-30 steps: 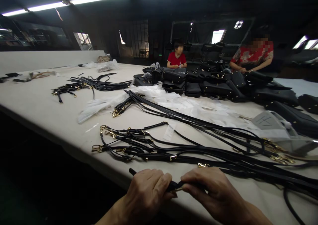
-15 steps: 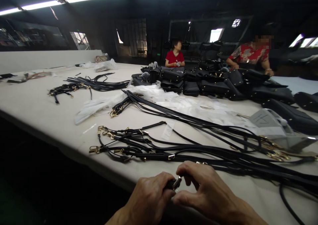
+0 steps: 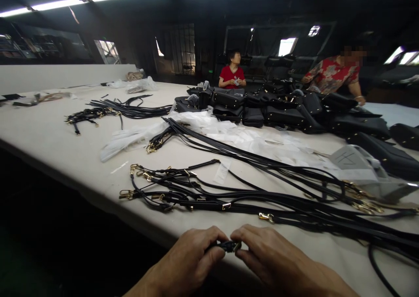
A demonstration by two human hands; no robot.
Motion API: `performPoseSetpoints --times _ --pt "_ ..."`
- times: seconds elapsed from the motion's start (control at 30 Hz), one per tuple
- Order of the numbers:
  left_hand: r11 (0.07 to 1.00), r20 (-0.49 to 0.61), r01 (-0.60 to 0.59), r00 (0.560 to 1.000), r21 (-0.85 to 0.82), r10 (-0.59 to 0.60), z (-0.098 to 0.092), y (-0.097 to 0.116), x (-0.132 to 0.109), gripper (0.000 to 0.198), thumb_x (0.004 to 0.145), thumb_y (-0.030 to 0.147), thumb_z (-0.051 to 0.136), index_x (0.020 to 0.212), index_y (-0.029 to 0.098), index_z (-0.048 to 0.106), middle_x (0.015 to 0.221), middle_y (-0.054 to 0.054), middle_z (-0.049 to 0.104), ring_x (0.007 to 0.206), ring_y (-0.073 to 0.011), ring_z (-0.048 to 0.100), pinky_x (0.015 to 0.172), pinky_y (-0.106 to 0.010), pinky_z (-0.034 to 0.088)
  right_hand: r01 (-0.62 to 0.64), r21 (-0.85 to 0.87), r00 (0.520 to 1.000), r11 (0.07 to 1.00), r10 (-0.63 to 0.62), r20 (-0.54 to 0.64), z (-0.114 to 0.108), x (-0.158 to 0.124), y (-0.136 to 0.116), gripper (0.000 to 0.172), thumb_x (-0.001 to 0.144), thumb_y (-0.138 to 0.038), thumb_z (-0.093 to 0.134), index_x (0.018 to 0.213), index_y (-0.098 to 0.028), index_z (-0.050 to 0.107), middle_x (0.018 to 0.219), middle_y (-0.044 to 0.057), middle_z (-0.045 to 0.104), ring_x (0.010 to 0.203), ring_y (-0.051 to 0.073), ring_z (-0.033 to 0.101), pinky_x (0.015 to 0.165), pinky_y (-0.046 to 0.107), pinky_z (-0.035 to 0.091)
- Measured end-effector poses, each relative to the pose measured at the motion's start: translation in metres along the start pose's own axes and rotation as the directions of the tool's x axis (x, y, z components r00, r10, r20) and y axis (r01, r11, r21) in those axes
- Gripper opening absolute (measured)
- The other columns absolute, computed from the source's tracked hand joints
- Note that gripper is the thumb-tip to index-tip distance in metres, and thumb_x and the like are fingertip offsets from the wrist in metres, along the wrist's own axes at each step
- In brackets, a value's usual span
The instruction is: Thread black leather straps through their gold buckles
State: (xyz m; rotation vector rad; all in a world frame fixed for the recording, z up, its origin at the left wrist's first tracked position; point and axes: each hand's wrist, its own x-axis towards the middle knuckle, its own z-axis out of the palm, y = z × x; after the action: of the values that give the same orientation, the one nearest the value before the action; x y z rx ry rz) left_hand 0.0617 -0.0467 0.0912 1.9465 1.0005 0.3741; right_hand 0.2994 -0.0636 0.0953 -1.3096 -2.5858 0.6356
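Observation:
Both my hands meet at the table's near edge. My left hand (image 3: 190, 260) is closed round a thin black strap (image 3: 225, 246), and my right hand (image 3: 265, 255) pinches the same strap at its small metal buckle (image 3: 236, 246). Most of the strap is hidden inside my fingers. Just beyond my knuckles lies a bundle of black straps with gold clasps (image 3: 196, 194), spread across the pale table (image 3: 59, 144). A loose gold clasp (image 3: 266, 217) lies right above my right hand.
More strap bundles (image 3: 108, 110) lie far left. Clear plastic bags (image 3: 235, 135) and black handbags (image 3: 262, 109) fill the middle and back. A grey box (image 3: 366, 168) sits at right. Two other people work at the far side.
My hands shifted slightly lower and closer together on the strap; my right fingers, lifted half a second ago, now press flat on the buckle.

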Motion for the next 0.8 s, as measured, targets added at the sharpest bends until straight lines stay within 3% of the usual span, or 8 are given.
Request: performPoseSetpoints --times 0.2,0.3,0.37,0.47,0.6,0.67,0.73,0.8 --pt "0.999 0.041 0.019 0.999 -0.040 -0.017 -0.003 -0.002 -0.002 0.023 0.090 0.016 0.054 0.103 0.028 0.069 0.094 0.005 0.074 0.086 -0.0150 0.065 0.078 -0.020 0.045 -0.052 0.061 0.995 0.997 0.047 0.091 -0.008 0.000 -0.001 0.029 0.081 -0.007 0.057 0.102 -0.025 0.067 0.090 0.001 0.072 0.080 0.019 0.066 0.068 0.023 0.049" --pt "0.998 0.082 0.000 0.997 -0.059 0.005 -0.010 -0.001 -0.003 0.023 0.091 0.016 0.054 0.103 0.027 0.070 0.093 0.005 0.074 0.084 -0.0145 0.065 0.075 -0.020 0.045 -0.072 0.189 0.994 0.979 0.055 0.091 -0.005 0.003 0.000 0.017 0.090 -0.018 0.055 0.097 -0.025 0.068 0.086 0.001 0.071 0.080 0.017 0.065 0.068 0.021 0.047" --pt "0.999 0.076 -0.024 0.997 -0.032 0.026 -0.011 -0.001 -0.003 0.022 0.090 0.018 0.057 0.106 0.029 0.068 0.098 0.005 0.073 0.089 -0.0150 0.065 0.078 -0.020 0.044 -0.092 0.272 0.993 0.958 0.069 0.095 0.000 0.007 -0.001 0.018 0.095 -0.023 0.051 0.094 -0.025 0.069 0.082 0.000 0.070 0.076 0.014 0.065 0.066 0.020 0.045" --pt "0.995 0.032 0.007 0.999 0.095 -0.010 -0.001 -0.006 0.002 0.011 0.093 0.028 0.056 0.099 0.026 0.065 0.095 0.002 0.074 0.087 -0.0180 0.067 0.073 -0.023 0.044 -0.115 0.315 0.992 0.942 0.096 0.076 0.013 0.016 -0.003 0.018 0.095 -0.027 0.052 0.088 -0.023 0.068 0.080 -0.001 0.071 0.071 0.013 0.063 0.064 0.019 0.044" --pt "0.911 0.036 0.067 0.995 0.408 -0.089 0.024 -0.024 0.023 0.028 0.098 0.041 0.044 0.095 0.021 0.063 0.083 -0.009 0.076 0.073 -0.0273 0.071 0.057 -0.030 0.037 -0.108 0.230 0.994 0.967 0.106 0.019 0.037 0.029 0.006 0.021 0.090 -0.030 0.054 0.077 -0.020 0.068 0.072 0.002 0.072 0.064 0.015 0.063 0.058 0.021 0.040" --pt "0.873 0.004 0.121 0.990 0.472 -0.140 0.031 -0.034 0.035 0.031 0.096 0.046 0.048 0.096 0.021 0.065 0.082 -0.011 0.077 0.072 -0.0298 0.071 0.054 -0.030 0.035 -0.164 0.194 0.985 0.967 0.171 -0.020 0.045 0.035 0.012 0.023 0.087 -0.030 0.055 0.072 -0.019 0.068 0.067 0.003 0.071 0.062 0.016 0.062 0.055 0.023 0.037" --pt "0.900 -0.036 0.150 0.988 0.410 -0.148 0.027 -0.040 0.042 0.026 0.092 0.046 0.055 0.093 0.022 0.067 0.080 -0.008 0.076 0.073 -0.0273 0.070 0.056 -0.028 0.035 -0.253 0.258 0.962 0.932 0.272 -0.038 0.047 0.037 0.017 0.021 0.084 -0.029 0.057 0.069 -0.018 0.068 0.063 0.002 0.068 0.060 0.015 0.059 0.053 0.022 0.033" --pt "0.959 -0.037 0.102 0.995 0.265 -0.096 0.011 -0.044 0.041 0.018 0.090 0.039 0.058 0.087 0.024 0.067 0.077 -0.001 0.073 0.073 -0.0210 0.066 0.058 -0.025 0.037 -0.276 0.411 0.952 0.869 0.307 -0.009 0.039 0.033 0.026 0.019 0.082 -0.030 0.059 0.071 -0.018 0.068 0.061 -0.001 0.062 0.059 0.013 0.054 0.052 0.021 0.031"
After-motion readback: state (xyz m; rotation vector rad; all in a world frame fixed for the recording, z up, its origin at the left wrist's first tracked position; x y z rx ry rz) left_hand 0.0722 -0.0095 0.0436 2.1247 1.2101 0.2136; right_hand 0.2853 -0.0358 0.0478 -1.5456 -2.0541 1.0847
